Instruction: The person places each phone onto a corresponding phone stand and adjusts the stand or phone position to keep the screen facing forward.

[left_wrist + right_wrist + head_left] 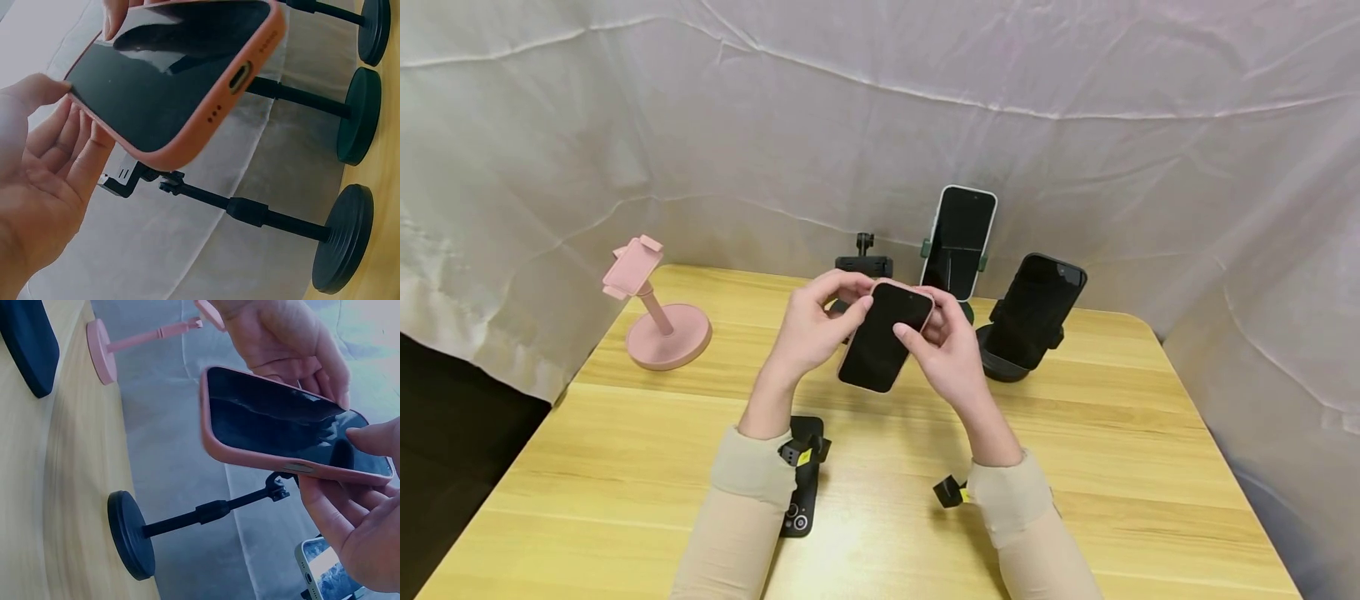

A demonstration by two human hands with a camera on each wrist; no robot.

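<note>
At the rear of the table (1112,450) stand, left to right, a pink stand (668,337), a black stand (865,266), a white-edged phone (958,237) in green clips (926,248) and a black phone (1043,308) over a round base (1000,367). The left hand (812,325) partly hides the black stand; the left sleeve (737,508) overlaps a face-down phone (807,492). Above the table, the left hand and right hand (951,354) both clamp a pink-cased phone (883,342) between thumb and fingers. Its screen faces up; its long axis slants from near left to far right, front-camera end farthest.
</note>
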